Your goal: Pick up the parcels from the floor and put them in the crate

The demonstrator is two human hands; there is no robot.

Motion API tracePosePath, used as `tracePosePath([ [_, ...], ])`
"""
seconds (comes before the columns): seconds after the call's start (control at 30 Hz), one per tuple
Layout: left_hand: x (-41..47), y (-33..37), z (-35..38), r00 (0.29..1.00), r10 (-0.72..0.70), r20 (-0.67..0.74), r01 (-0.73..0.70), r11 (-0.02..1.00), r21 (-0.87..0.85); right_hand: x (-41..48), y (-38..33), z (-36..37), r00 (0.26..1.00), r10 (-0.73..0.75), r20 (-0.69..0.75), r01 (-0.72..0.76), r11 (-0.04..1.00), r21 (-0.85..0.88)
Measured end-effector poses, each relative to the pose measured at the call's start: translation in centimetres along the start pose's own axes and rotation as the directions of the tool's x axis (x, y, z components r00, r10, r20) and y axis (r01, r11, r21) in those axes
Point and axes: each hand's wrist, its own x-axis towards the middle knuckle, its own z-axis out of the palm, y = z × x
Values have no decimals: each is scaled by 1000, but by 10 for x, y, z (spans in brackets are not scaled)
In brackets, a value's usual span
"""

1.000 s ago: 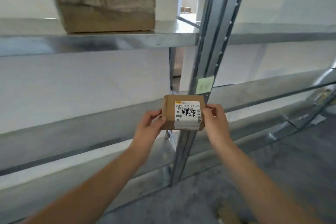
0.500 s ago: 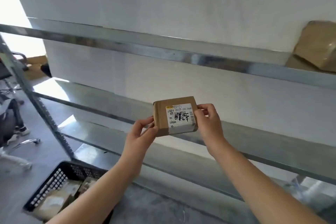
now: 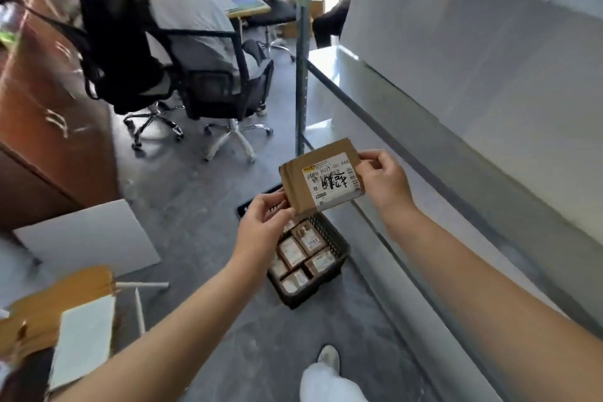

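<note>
A small brown parcel (image 3: 321,175) with a white label is being held up in the air between both hands, the left hand (image 3: 263,228) being closed on its lower left corner and the right hand (image 3: 384,181) on its right edge, fingers (image 3: 370,157) pinched narrowly around the cardboard. The parcel is being kept tilted above the dark crate (image 3: 329,285), which is standing on the grey floor (image 3: 195,206) just beside the metal shelving (image 3: 408,147). Several similar parcels (image 3: 303,250) are lying packed inside the crate.
</note>
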Motion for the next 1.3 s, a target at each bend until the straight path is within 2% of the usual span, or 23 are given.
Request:
tracePosePath([
  [0.17, 63, -4, -25, 978, -72, -193, 69, 997, -24, 69, 10, 59, 972, 52, 230, -61, 998, 29],
  [0.27, 104, 0, -24, 964, -83, -253, 71, 996, -54, 108, 20, 75, 948, 71, 309, -85, 996, 31],
  [0.53, 187, -1, -15, 951, -120, -285, 108, 992, -59, 184, 42, 112, 921, 173, 349, -196, 980, 31],
  [0.77, 287, -19, -28, 949, -185, -255, 195, 981, 14, 247, 72, 154, 906, 314, 284, -336, 941, 33],
  [0.97, 400, -31, -38, 958, -249, -142, 271, 949, 162, 300, 101, 202, 871, 458, 176, -471, 881, 38],
  [1.13, 489, -48, -51, 946, -323, -33, 317, 896, 312, 345, 135, 248, 806, 575, 141, -584, 811, 31],
  [1.3, 565, -107, -66, 909, -413, 48, 348, 819, 457, 390, 207, 288, 724, 683, 95, -687, 727, 5],
])
